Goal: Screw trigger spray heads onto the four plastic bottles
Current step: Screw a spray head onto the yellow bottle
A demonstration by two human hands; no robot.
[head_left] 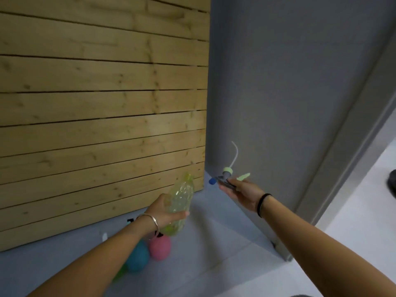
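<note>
My left hand [166, 209] grips a clear, yellow-green tinted plastic bottle [181, 198], tilted with its open neck pointing up and away. My right hand [241, 192] holds a trigger spray head [227, 175] upside down: its blue nozzle tip points left, the pale green trigger sticks out to the right, and the thin white dip tube [235, 152] curves upward. The spray head and the bottle neck are apart, about a hand's width between them. Below my left forearm, a pink bottle [160, 248] and a teal bottle [138, 259] stand on the grey floor.
A wooden slatted panel [102, 103] fills the left side, leaning against a grey wall [278, 82]. A grey door frame [342, 146] runs down the right, with a pale floor [364, 211] beyond it. A small white object [104, 236] lies near the panel's base.
</note>
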